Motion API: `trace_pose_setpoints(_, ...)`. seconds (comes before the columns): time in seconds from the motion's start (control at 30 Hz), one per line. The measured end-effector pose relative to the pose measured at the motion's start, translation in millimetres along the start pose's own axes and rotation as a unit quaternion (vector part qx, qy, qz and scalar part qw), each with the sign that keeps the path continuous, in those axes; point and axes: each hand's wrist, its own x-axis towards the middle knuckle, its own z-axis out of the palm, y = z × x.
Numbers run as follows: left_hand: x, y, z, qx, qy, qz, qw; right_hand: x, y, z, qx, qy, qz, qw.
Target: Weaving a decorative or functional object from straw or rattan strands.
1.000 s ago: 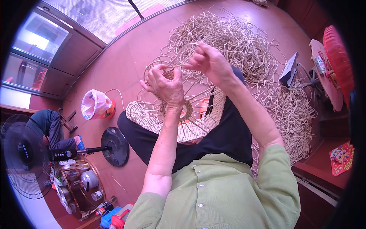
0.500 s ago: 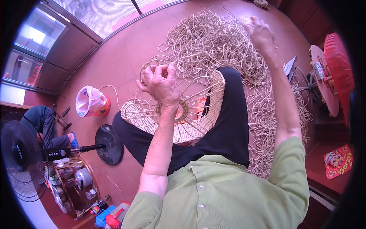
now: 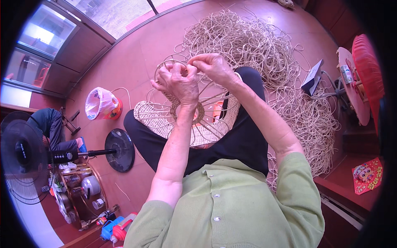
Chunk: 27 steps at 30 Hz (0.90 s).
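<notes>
My left hand (image 3: 177,82) is closed on the upper part of an openwork piece of tan cord, with loops rising above its fingers. Just right of it, my right hand (image 3: 211,66) pinches a strand at those loops, its fingertips partly hidden behind my left fingers. Below them, a round woven ring (image 3: 197,113) has spokes of cord running outward to a curved band of cream woven cord (image 3: 151,118) resting across my lap. Something orange (image 3: 216,111) shows through the gaps between spokes.
A big tangle of loose cord (image 3: 240,37) spreads over the floor ahead and right. Left are a lined bucket (image 3: 101,103), a black fan (image 3: 24,151), a crouched person (image 3: 53,128) and a cart of containers (image 3: 82,190). A red plastic seat (image 3: 368,74) stands far right.
My right hand went out to the upper right over the cord pile, then came back leftward beside my left hand, which stays on the piece.
</notes>
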Motion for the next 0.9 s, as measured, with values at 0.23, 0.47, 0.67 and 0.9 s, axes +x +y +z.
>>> trace_pose_setpoints(0.23, -3.3, 2.3, -9.5, -0.012, -0.033, -0.015, 0.999, 12.2, 5.3, 10.3, 0.131, -0.043, 0.086, 0.987)
trace_pose_setpoints(0.47, -0.4, -10.8, -44.3, -0.208, -0.024, 0.014, 0.978, 6.1, -0.9, 13.7, 0.305, -0.092, 0.127, 0.939)
trace_pose_setpoints(0.67, 13.1, -10.7, -58.3, -0.002, -0.044, 0.137, 0.99, 7.2, -3.1, 7.2, 0.322, -0.171, 0.16, 0.917)
trace_pose_setpoints(0.9, 46.2, -3.3, -72.6, 0.052, -0.132, 0.258, 0.956, 1.7, -4.4, 6.4, 0.324, -0.142, 0.2, 0.914)
